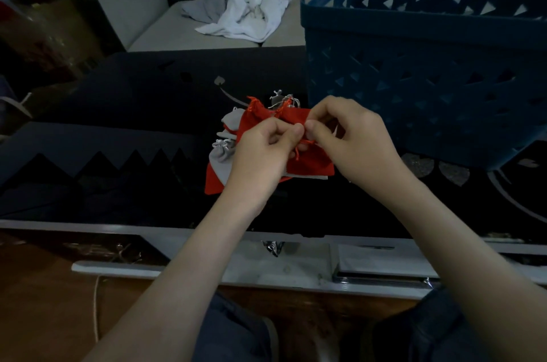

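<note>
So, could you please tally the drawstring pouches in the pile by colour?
Red pouches: 4
Grey pouches: at least 4; overlaps hide some edges
Total: at least 8

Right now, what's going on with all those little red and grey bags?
A person is working on a small red pouch. The left hand and the right hand both pinch its red drawstring, fingertips almost meeting. Under them, a pile of red and grey drawstring pouches lies on the dark table. A blue plastic basket stands just to the right.
</note>
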### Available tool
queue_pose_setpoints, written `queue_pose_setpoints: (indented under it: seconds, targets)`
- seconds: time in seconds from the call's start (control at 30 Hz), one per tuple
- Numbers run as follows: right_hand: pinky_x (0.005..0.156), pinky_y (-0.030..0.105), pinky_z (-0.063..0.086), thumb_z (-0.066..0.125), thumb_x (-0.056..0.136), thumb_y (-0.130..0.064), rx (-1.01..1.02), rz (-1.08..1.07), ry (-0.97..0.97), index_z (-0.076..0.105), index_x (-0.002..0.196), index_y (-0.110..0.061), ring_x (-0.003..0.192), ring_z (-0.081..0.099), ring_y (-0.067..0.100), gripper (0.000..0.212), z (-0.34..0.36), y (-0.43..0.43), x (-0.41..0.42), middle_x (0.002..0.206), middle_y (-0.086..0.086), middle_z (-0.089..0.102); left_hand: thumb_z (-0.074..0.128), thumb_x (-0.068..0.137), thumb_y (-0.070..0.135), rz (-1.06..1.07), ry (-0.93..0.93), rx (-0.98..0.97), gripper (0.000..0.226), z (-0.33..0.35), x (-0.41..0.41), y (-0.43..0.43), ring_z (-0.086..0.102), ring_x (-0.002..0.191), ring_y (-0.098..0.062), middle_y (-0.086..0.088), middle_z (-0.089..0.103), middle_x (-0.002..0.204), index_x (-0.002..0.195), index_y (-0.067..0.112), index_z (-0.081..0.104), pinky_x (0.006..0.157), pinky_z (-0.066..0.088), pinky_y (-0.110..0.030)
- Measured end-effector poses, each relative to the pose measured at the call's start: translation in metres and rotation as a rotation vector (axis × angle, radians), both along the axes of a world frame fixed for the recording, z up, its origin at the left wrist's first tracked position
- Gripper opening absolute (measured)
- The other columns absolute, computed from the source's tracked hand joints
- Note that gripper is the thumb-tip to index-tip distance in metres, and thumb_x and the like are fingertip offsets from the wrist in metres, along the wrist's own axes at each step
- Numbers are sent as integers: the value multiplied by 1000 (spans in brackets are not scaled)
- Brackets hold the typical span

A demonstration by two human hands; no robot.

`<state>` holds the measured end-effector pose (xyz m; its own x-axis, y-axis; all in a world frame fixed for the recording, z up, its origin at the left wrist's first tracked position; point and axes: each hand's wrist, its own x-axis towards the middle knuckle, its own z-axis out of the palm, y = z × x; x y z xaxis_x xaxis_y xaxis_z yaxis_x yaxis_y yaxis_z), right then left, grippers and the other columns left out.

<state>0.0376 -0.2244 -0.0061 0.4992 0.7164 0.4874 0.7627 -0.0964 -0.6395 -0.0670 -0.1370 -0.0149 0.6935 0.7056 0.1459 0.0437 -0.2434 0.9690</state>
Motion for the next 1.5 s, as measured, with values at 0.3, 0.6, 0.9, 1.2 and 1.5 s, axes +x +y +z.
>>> queue_pose_setpoints:
  seconds: [0.3,0.6,0.9,1.2,1.5]
  targets:
    - [64,16,43,70,83,-23,-98,103,388,62,98,-13,69,52,4,19,4,2,-6,79,-2,60,60,92,14,5,-51,-166,13,1,0,1,61,62,1,9,66,62,81,13,67,61,46,-15]
    - [56,15,46,58,91,-6,-96,93,563,66,83,-16,56,53,0,15,6,4,-6,69,0,60,63,90,14,34,-121,-140,12,3,-3,0,66,79,-24,-6,68,77,80,12,70,85,55,-46]
    - [47,13,41,56,92,-2,-132,184,731,68,81,-11,46,51,-1,19,8,1,-8,67,2,61,62,91,18,39,-145,-101,22,5,-1,0,64,80,-27,0,65,70,70,15,68,89,50,-58]
    - [50,15,40,63,88,-12,-73,158,719,68,76,-16,55,50,0,14,5,0,-11,65,-6,58,60,92,22,59,-142,-11,19,3,-1,6,64,79,-23,-7,68,79,79,13,69,87,53,-51]
    - [64,10,38,68,84,-12,-42,-14,366,65,76,-13,67,49,1,9,-1,5,-12,79,0,60,62,91,19,77,-73,151,15,0,2,6,65,77,-7,18,65,71,78,23,66,77,53,-29]
